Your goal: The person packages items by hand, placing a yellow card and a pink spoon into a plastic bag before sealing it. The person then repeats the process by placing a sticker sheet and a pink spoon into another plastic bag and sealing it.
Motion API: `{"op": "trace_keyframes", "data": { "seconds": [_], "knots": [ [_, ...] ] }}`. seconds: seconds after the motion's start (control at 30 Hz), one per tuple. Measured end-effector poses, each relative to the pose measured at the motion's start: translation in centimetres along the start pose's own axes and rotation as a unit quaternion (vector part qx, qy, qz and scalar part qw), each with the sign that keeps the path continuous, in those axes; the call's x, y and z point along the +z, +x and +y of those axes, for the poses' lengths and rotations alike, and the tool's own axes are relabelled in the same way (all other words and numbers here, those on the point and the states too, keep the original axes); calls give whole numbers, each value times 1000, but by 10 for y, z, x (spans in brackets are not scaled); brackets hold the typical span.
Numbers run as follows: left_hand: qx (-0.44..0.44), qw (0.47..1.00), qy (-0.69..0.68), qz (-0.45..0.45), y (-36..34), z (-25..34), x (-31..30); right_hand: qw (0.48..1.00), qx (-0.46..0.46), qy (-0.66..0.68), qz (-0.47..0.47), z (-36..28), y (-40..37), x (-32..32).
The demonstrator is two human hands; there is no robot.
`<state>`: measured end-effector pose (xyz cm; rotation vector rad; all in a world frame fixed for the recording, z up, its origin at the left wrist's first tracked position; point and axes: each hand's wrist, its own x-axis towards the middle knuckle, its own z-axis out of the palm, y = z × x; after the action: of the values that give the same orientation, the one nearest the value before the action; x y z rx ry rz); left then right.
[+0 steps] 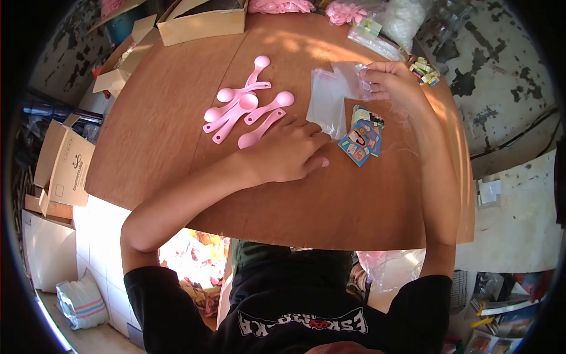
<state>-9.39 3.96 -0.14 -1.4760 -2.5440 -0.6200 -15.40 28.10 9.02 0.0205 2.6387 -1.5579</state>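
My right hand (396, 84) pinches the edge of a clear plastic bag (352, 79) between thumb and fingers. More clear plastic bags (326, 103) lie flat on the table to its left. My left hand (295, 147) rests palm down, fingers loosely spread and thumb apart, with its fingertips close to the lower end of those bags. Just left of it lies a pink measuring spoon (259, 131), and beyond that are several more pink spoons (244, 106) in a loose cluster. Small printed blue cards (361, 140) are fanned in a pile between my hands.
A brown wooden table (177, 112) curves around me. At its back stand an open cardboard box (200, 23), pink items (345, 12) and a bulging plastic bag (404, 23). Small yellow-green packets (424, 71) sit near the right edge. A cardboard carton (65, 162) stands off the left side.
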Motion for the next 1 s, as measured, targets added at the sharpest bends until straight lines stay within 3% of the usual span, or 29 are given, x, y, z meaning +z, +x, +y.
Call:
{"op": "trace_keyframes", "data": {
  "seconds": [0.1,0.13,0.2,0.23,0.27,0.3,0.33,0.37,0.43,0.47,0.53,0.57,0.63,0.67,0.7,0.73,0.77,0.83,0.87,0.93,1.0],
  "knots": [
    [-24,997,-76,-15,12,-3,-5,990,-44,135,22,-4,-2,-3],
    [-108,974,-199,-3,18,-3,-3,990,-45,134,23,-3,-5,-1],
    [-257,885,-387,13,34,-5,-3,940,-68,332,26,5,-11,12],
    [-257,885,-387,14,43,-8,-2,940,-68,332,26,11,-15,23],
    [-296,769,-564,41,52,-13,-3,920,-14,389,54,18,-20,37],
    [-320,617,-716,67,59,-21,-1,892,40,442,82,25,-25,51],
    [-304,561,-767,67,65,-36,7,893,38,442,82,33,-32,63],
    [-302,563,-767,68,69,-35,6,890,65,444,80,40,-40,75],
    [-324,603,-705,186,76,-33,6,887,90,446,79,44,-61,81],
    [-324,603,-705,186,77,-34,5,898,110,423,44,39,-74,80],
    [-350,727,-572,145,76,-38,5,919,133,370,-21,33,-95,72],
    [-351,727,-572,144,76,-40,6,919,133,370,-21,30,-98,60],
    [-310,784,-527,106,78,-47,16,986,98,109,-77,29,-105,42],
    [-309,784,-529,104,81,-54,24,998,58,13,-13,31,-108,41],
    [-296,846,-430,111,86,-66,37,998,59,13,-10,41,-106,39],
    [-280,896,-325,117,88,-65,37,996,-45,-62,36,54,-102,35],
    [-277,897,-326,115,89,-64,38,976,-147,-136,81,62,-101,32],
    [-281,937,-186,93,87,-46,23,970,-164,-152,94,56,-103,31],
    [-279,938,-186,90,90,-46,26,963,-183,-166,105,52,-104,33],
    [-205,969,-49,129,95,-44,29,947,-217,-214,101,46,-98,37],
    [-237,967,-1,91,99,-34,20,927,-250,-262,95,44,-84,42]
  ]
}}
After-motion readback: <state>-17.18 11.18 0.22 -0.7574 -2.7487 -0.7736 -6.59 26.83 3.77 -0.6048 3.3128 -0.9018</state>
